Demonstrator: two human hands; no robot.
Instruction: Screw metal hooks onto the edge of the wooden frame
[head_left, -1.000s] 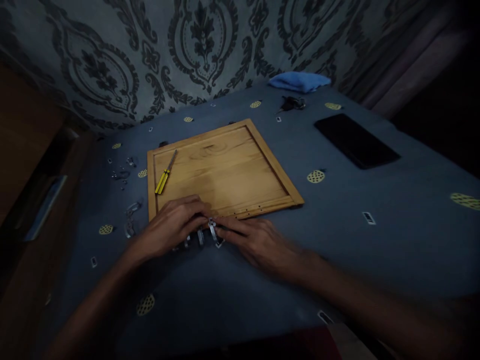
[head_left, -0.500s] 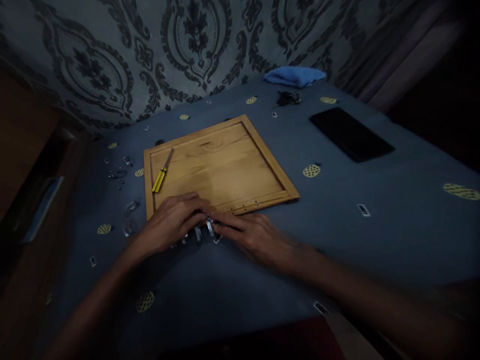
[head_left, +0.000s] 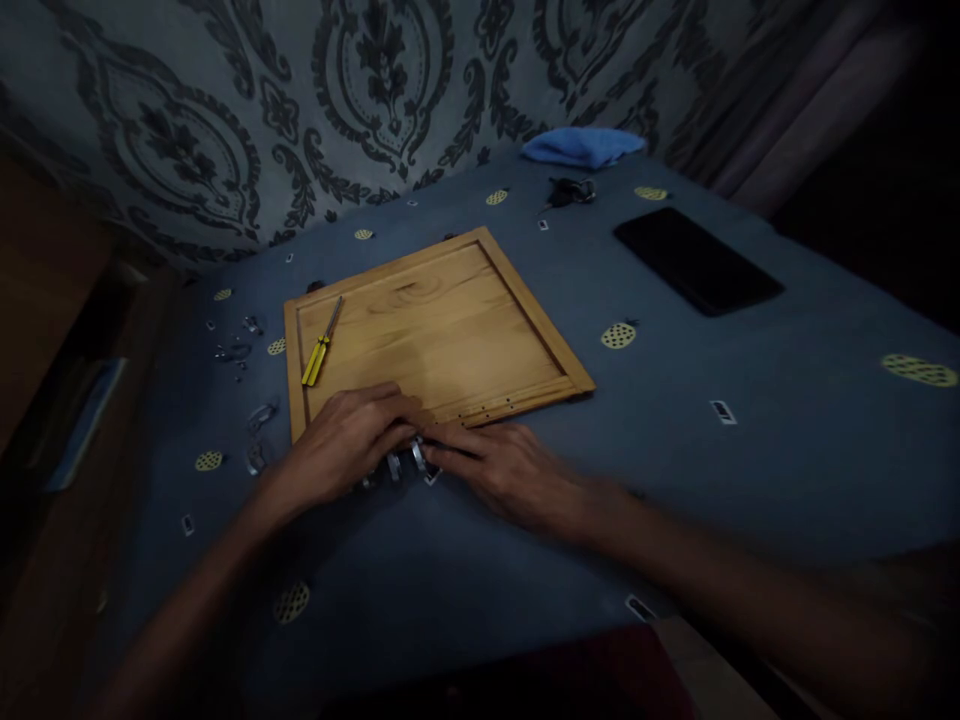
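A framed wooden panel (head_left: 420,310) lies flat on the blue cloth, with small dark holes along its near edge. At that edge my left hand (head_left: 349,435) has its fingers bent together over the wood, closing on a curved shiny metal piece (head_left: 418,457). From the other side, my right hand (head_left: 510,465) pinches the same piece with fingers pressed together; the fingertips of both hands meet there. Another curved metal piece (head_left: 394,465) sticks out beside it, under my left hand. A yellow-handled screwdriver (head_left: 316,360) rests on the panel's left part.
Loose metal parts (head_left: 256,455) and smaller fittings (head_left: 232,352) lie left of the panel. To the right is a black flat slab (head_left: 697,262). Keys (head_left: 568,192) and a blue cloth (head_left: 583,147) sit near the patterned wall. Wooden furniture (head_left: 60,330) stands at far left.
The whole view has shifted slightly. Both hands stay at the panel's near edge, on the same metal piece, with hardly any movement.
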